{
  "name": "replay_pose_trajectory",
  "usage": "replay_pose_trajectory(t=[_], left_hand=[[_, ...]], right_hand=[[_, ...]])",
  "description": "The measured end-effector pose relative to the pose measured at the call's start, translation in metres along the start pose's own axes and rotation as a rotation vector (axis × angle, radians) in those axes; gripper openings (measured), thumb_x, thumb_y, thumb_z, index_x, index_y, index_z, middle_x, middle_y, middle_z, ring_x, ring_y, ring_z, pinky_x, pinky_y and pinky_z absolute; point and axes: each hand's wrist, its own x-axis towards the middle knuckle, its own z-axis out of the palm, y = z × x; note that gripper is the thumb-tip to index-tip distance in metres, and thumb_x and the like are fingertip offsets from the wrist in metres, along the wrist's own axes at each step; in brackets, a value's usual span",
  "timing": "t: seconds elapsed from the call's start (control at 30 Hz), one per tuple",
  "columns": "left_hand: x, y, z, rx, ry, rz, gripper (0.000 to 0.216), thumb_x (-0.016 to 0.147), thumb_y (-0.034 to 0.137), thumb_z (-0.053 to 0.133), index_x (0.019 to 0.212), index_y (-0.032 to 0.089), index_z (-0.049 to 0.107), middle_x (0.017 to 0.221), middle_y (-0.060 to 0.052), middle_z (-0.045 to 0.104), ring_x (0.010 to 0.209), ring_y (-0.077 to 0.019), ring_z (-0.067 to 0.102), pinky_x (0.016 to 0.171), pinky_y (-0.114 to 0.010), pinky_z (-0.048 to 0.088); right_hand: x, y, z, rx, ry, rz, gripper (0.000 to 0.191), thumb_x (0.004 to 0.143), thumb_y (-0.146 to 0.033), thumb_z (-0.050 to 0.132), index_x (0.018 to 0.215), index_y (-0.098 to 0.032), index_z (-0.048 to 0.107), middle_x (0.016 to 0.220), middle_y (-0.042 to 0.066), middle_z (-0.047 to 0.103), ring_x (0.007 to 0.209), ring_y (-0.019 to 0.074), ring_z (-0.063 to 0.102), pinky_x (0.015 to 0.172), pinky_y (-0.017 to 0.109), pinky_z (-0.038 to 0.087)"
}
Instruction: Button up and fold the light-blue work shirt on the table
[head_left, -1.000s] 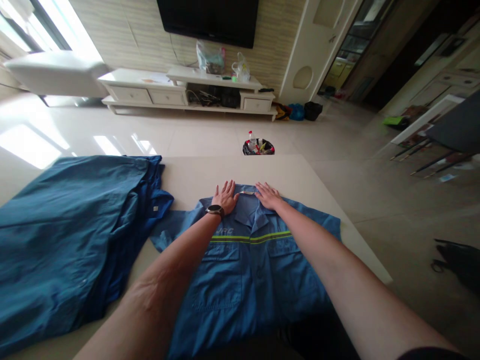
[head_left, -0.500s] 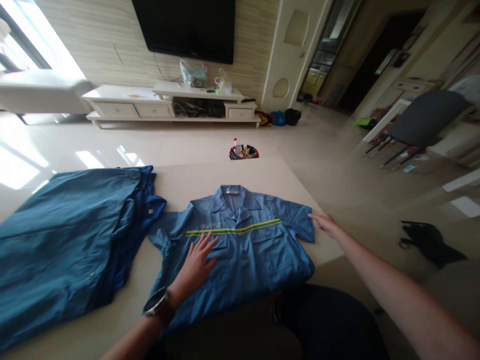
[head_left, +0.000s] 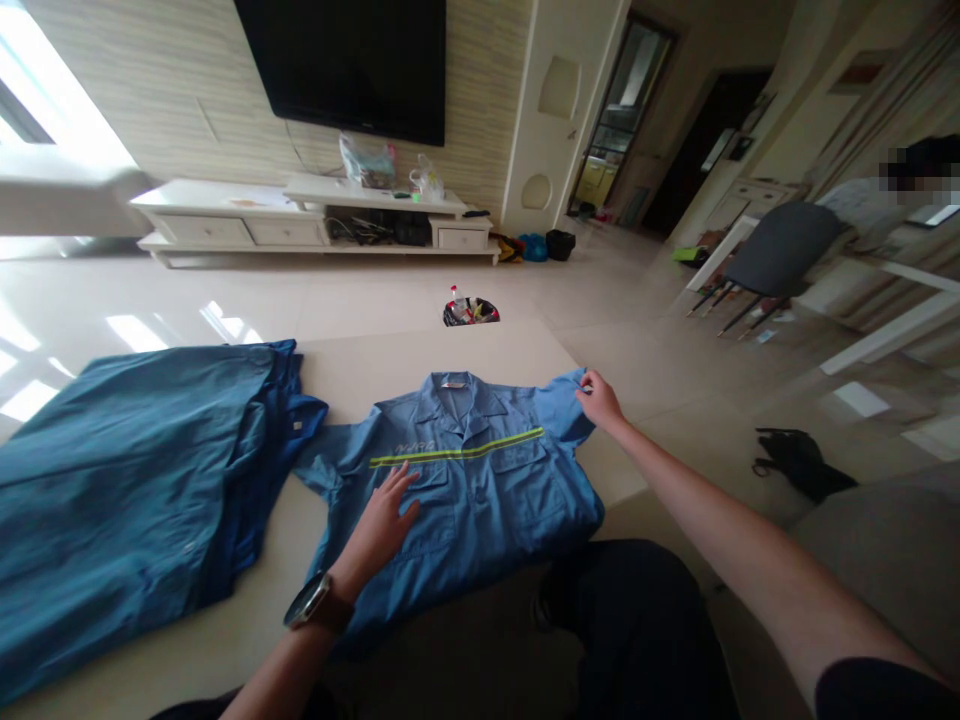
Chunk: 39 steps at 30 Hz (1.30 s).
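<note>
A blue short-sleeved work shirt (head_left: pixel 480 500) with a yellow-green chest stripe lies front side up on a pale table (head_left: pixel 510 350), its collar pointing away from me. My right hand (head_left: pixel 600 398) pinches the cuff of the sleeve on the right, which is lifted a little. Over the chest pocket on the left is my left hand (head_left: pixel 386 515), fingers spread; whether it presses on the cloth I cannot tell. A watch sits on that wrist. Left of the shirt is a stack of blue garments (head_left: pixel 127 480), close to the other sleeve.
Beyond the table's far edge stands a bin (head_left: pixel 471 312) with bottles in it. A white TV cabinet (head_left: pixel 217 232) runs along the wall under a television (head_left: pixel 352 70). At the right are a grey chair (head_left: pixel 784 250), a person partly in view, and a black bag (head_left: pixel 802 465) on the floor.
My right hand has taken hold of the sleeve cuff on the right and raised it up and away from me. My left hand stays over the chest. The view has turned slightly right.
</note>
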Motion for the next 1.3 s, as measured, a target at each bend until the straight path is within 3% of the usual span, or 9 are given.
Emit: replay_pose_trajectory(t=[0.13, 0.23, 0.43, 0.57, 0.73, 0.87, 1.0, 1.13, 1.3], left_hand=[[-0.002, 0.001, -0.003, -0.02, -0.022, 0.039, 0.054, 0.095, 0.04, 0.049, 0.144, 0.019, 0.059, 0.167, -0.012, 0.037, 0.157, -0.0341, 0.027, 0.126, -0.058, 0.028], [-0.003, -0.003, -0.01, 0.004, -0.031, 0.035, 0.052, 0.095, 0.04, 0.05, 0.14, 0.02, 0.063, 0.165, -0.012, 0.04, 0.156, -0.0344, 0.032, 0.125, -0.056, 0.03], [0.007, -0.016, -0.035, 0.091, 0.006, -0.028, 0.048, 0.093, 0.038, 0.052, 0.13, 0.013, 0.069, 0.156, -0.019, 0.051, 0.15, -0.0327, 0.043, 0.125, -0.047, 0.034], [0.012, -0.023, -0.046, 0.126, -0.03, -0.038, 0.049, 0.093, 0.038, 0.05, 0.13, 0.01, 0.068, 0.147, -0.02, 0.06, 0.141, -0.0318, 0.053, 0.122, -0.043, 0.038], [0.013, -0.027, -0.048, 0.153, -0.059, -0.043, 0.048, 0.093, 0.039, 0.05, 0.129, 0.012, 0.069, 0.138, -0.018, 0.067, 0.133, -0.0316, 0.06, 0.117, -0.043, 0.043], [0.013, -0.032, -0.053, 0.167, -0.055, -0.08, 0.044, 0.093, 0.038, 0.052, 0.125, 0.015, 0.071, 0.135, -0.017, 0.069, 0.127, -0.0306, 0.064, 0.113, -0.041, 0.045], [0.014, -0.037, -0.058, 0.203, -0.064, -0.15, 0.041, 0.093, 0.038, 0.052, 0.123, 0.017, 0.072, 0.129, -0.016, 0.072, 0.12, -0.0298, 0.067, 0.108, -0.038, 0.047], [0.015, -0.04, -0.057, 0.226, -0.061, -0.141, 0.042, 0.092, 0.038, 0.052, 0.122, 0.016, 0.071, 0.133, -0.018, 0.069, 0.126, -0.0309, 0.063, 0.111, -0.038, 0.045], [0.02, -0.052, -0.073, 0.171, 0.125, -0.269, 0.035, 0.086, 0.039, 0.056, 0.111, 0.019, 0.069, 0.132, -0.019, 0.062, 0.137, -0.0368, 0.05, 0.119, -0.05, 0.035]], right_hand=[[-0.075, -0.037, 0.023, -0.294, -0.393, -0.458, 0.042, 0.089, -0.038, 0.064, 0.129, -0.027, 0.058, 0.118, 0.006, 0.073, 0.095, 0.0244, 0.07, 0.082, 0.032, 0.051], [-0.113, -0.044, 0.036, -0.496, -0.588, -0.567, 0.045, 0.093, -0.048, 0.061, 0.135, -0.032, 0.055, 0.131, 0.005, 0.069, 0.104, 0.0266, 0.071, 0.084, 0.034, 0.052], [-0.112, -0.007, 0.03, -0.658, -0.611, -0.49, 0.038, 0.097, -0.039, 0.059, 0.13, -0.021, 0.061, 0.128, 0.012, 0.067, 0.115, 0.0264, 0.066, 0.098, 0.035, 0.049], [-0.124, 0.019, 0.028, -0.687, -0.681, -0.54, 0.036, 0.087, -0.027, 0.069, 0.122, -0.023, 0.066, 0.123, 0.01, 0.066, 0.105, 0.0244, 0.067, 0.09, 0.032, 0.052], [-0.125, 0.038, 0.032, -0.631, -0.56, -0.601, 0.035, 0.082, -0.015, 0.064, 0.115, -0.023, 0.07, 0.115, 0.008, 0.067, 0.105, 0.0233, 0.064, 0.087, 0.031, 0.051], [-0.098, 0.053, 0.027, -0.514, -0.365, -0.448, 0.026, 0.085, -0.015, 0.054, 0.101, -0.022, 0.073, 0.099, 0.006, 0.072, 0.092, 0.0213, 0.065, 0.084, 0.031, 0.051], [-0.087, 0.063, 0.026, -0.506, -0.221, -0.381, 0.048, 0.089, -0.012, 0.041, 0.131, -0.015, 0.065, 0.126, 0.015, 0.068, 0.118, 0.026, 0.062, 0.101, 0.04, 0.05], [-0.101, 0.069, 0.048, -0.47, -0.344, -0.58, 0.059, 0.098, -0.031, 0.044, 0.156, -0.022, 0.045, 0.163, 0.01, 0.043, 0.151, 0.0262, 0.038, 0.122, 0.046, 0.035], [-0.11, 0.068, 0.076, -0.574, -0.426, -0.54, 0.062, 0.102, -0.044, 0.039, 0.161, -0.025, 0.037, 0.167, 0.01, 0.036, 0.154, 0.0281, 0.035, 0.121, 0.051, 0.034]])
